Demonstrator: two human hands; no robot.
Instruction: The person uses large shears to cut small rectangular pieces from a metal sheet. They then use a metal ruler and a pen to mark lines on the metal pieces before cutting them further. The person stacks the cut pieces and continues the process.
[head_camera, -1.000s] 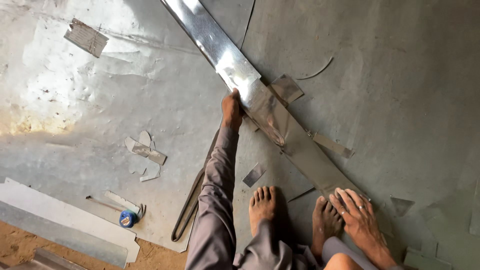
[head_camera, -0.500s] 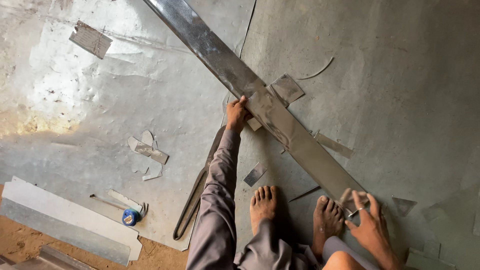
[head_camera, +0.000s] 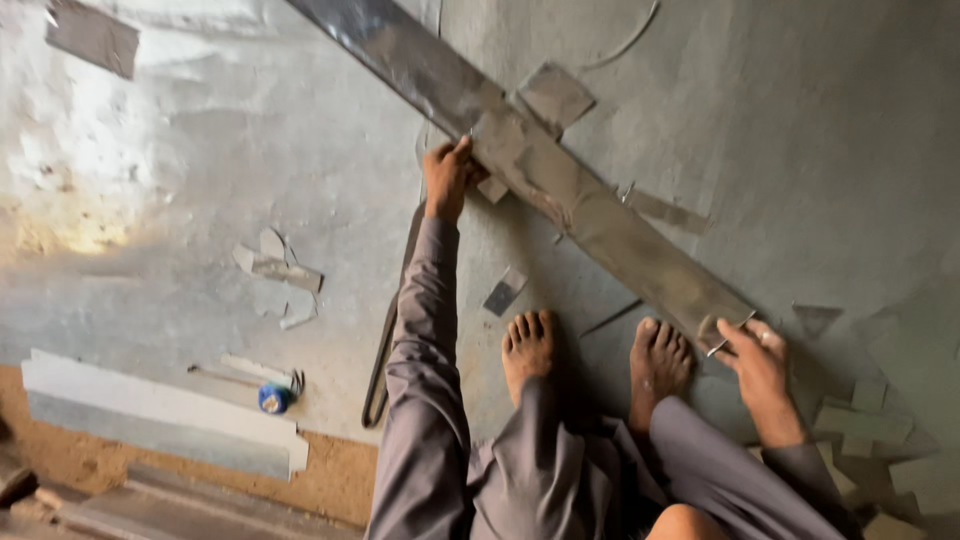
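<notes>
Long metal strip (head_camera: 560, 190) under left hand (head_camera: 447, 175) fingers clamped mid-length, right hand (head_camera: 755, 355) fingers pinched at its near end.

A dull grey sheet-metal floor (head_camera: 850, 150) fills the view, scratched and strewn with small offcuts (head_camera: 280, 270). Bright light glares off its upper left part. At the lower left edge lie pale flat strips (head_camera: 150, 415) beside bare brown earth (head_camera: 320, 480).

Long metal strip (head_camera: 560, 190) cut off at top edge
</notes>
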